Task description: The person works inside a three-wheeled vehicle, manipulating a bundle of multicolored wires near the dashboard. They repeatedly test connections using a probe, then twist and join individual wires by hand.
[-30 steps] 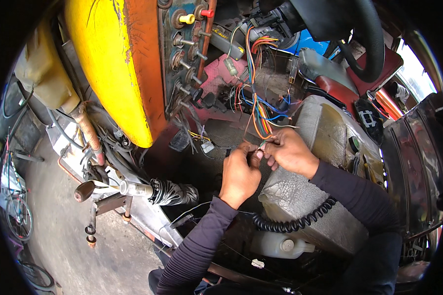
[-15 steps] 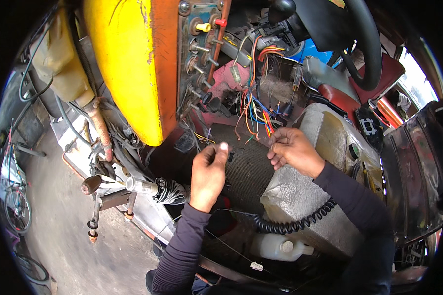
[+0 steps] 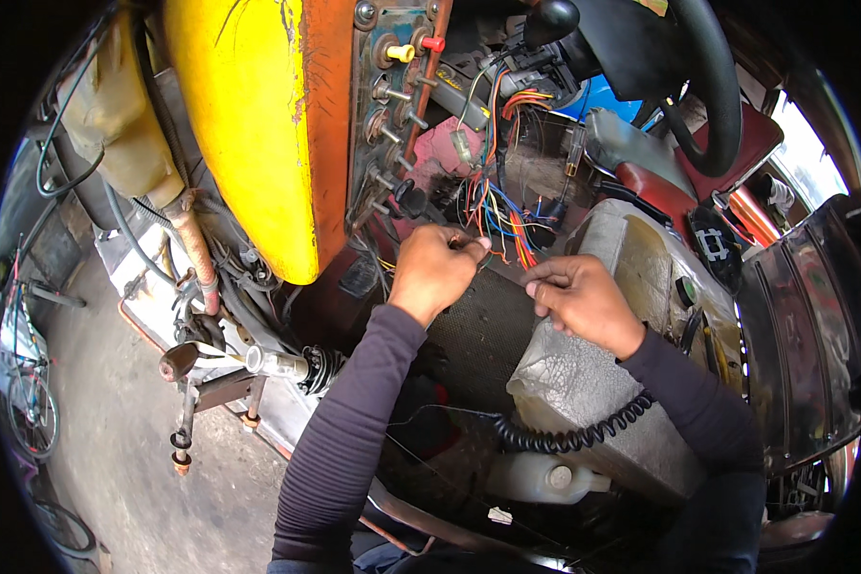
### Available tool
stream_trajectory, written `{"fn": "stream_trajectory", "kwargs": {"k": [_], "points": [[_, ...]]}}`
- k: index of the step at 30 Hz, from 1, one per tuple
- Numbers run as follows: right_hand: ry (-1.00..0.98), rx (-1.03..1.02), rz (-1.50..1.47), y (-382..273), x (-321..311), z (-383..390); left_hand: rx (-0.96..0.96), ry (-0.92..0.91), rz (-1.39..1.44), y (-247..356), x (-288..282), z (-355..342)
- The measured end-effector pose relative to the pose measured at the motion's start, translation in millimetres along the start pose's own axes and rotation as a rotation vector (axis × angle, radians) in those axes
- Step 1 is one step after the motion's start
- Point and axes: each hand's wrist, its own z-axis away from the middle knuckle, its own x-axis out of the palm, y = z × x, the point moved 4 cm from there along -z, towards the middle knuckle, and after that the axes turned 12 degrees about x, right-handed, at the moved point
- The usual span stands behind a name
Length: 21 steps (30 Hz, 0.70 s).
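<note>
A bundle of loose coloured wires (image 3: 496, 206) hangs below the steering column, with its ends spread out. My left hand (image 3: 435, 273) is at the lower left of this bundle, thumb and forefinger closed on a thin wire (image 3: 454, 241) that is mostly hidden by the fingers. My right hand (image 3: 588, 301) is just below and right of the red and yellow wire ends, above the silver-covered box. Its fingers are pinched together, and what they hold, if anything, is too small to make out.
A switch panel (image 3: 388, 115) stands beside a yellow body panel (image 3: 249, 143). The black steering wheel (image 3: 722, 86) is at the upper right. A silver-covered box (image 3: 569, 368), a coiled black cable (image 3: 574, 440) and a white plastic container (image 3: 545, 478) lie nearer me.
My left hand has moved right and farther away, up to the wire bundle, and its fingers have closed on a wire. My right hand has shifted slightly right and nearer me, still pinched.
</note>
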Motion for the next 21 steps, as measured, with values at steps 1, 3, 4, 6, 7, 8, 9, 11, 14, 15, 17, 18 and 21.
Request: {"fn": "stream_trajectory", "kwargs": {"k": [1,3,4,6,7,8,9,11,14,15,17,18,21], "points": [[-0.025,0.064,-0.027,-2,0,-1,-0.003,-0.018,-0.027,-3,6,-5],[-0.058,0.118,-0.076,-5,2,-7,0.005,-0.007,-0.1,-17,10,-14],[-0.054,0.119,-0.094,-2,1,-11,-0.025,-0.027,-0.085,-17,13,-17],[-0.052,0.153,-0.179,0,-1,-15,-0.086,-0.068,-0.059,-17,18,-21],[-0.06,0.181,-0.244,-1,0,-17,-0.099,-0.07,0.01,-20,20,-22],[-0.067,0.209,-0.308,-3,1,-19,-0.112,-0.071,0.079,-22,23,-22],[-0.081,0.248,-0.335,-3,3,-22,-0.125,-0.072,0.147,-24,25,-22],[-0.089,0.265,-0.37,-1,3,-25,-0.113,-0.089,0.19,-31,28,-23],[-0.118,0.278,-0.403,-2,5,-30,-0.096,-0.086,0.216,-35,29,-21],[-0.131,0.28,-0.41,-3,6,-31,-0.09,-0.079,0.217,-35,29,-19],[-0.128,0.296,-0.409,-1,5,-33,-0.111,-0.079,0.161,-29,29,-19],[-0.126,0.304,-0.408,1,5,-35,-0.121,-0.079,0.133,-26,29,-19],[-0.125,0.264,-0.38,0,7,-37,-0.163,-0.055,0.142,-28,29,-21]]}}
